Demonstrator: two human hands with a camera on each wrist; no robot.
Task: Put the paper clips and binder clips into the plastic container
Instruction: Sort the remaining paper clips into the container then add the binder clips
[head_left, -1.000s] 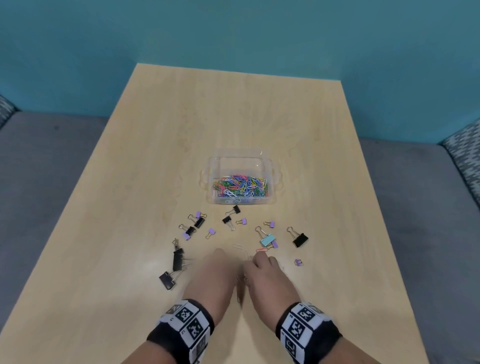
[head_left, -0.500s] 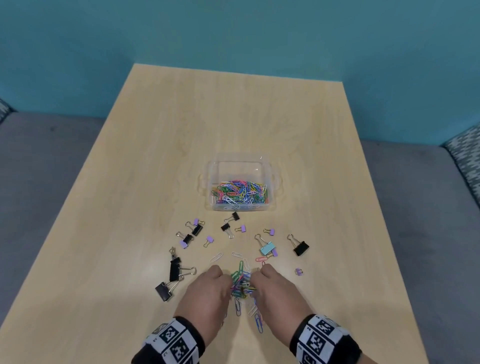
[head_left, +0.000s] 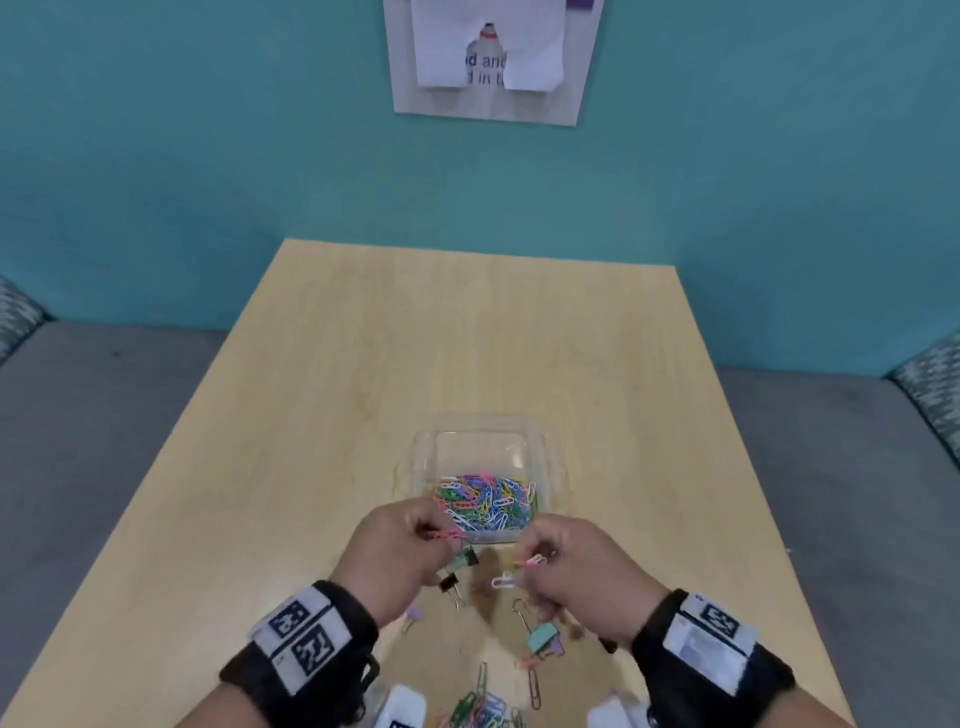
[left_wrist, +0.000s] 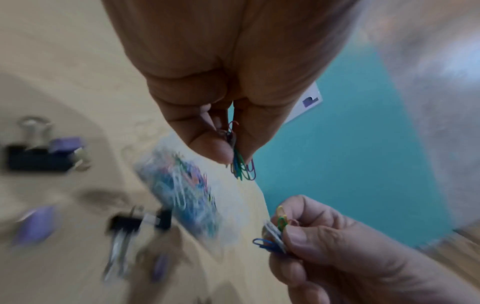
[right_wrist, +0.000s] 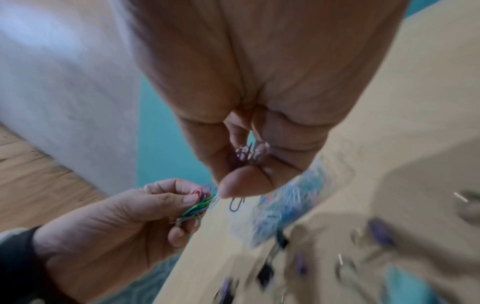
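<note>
A clear plastic container (head_left: 426, 457) on the wooden table holds a heap of coloured paper clips (head_left: 485, 501). My left hand (head_left: 400, 556) pinches a bunch of paper clips (left_wrist: 241, 168) just in front of the container's near wall. Beside it my right hand (head_left: 566, 571) pinches another bunch of clips (left_wrist: 272, 236), raised above the table. Loose paper clips (head_left: 483, 701) lie near the table's front edge. Black, purple and teal binder clips (head_left: 540, 636) lie under and between my hands.
The table (head_left: 467, 338) stands against a teal wall with a paper sign (head_left: 488, 57). Grey seating (head_left: 78, 415) flanks it on both sides. A black binder clip (head_left: 451, 582) lies just behind my left hand.
Both hands have lifted off the table with paper clips pinched in them and moved forward to the container. My head view has tilted up, so the wall sign shows.
</note>
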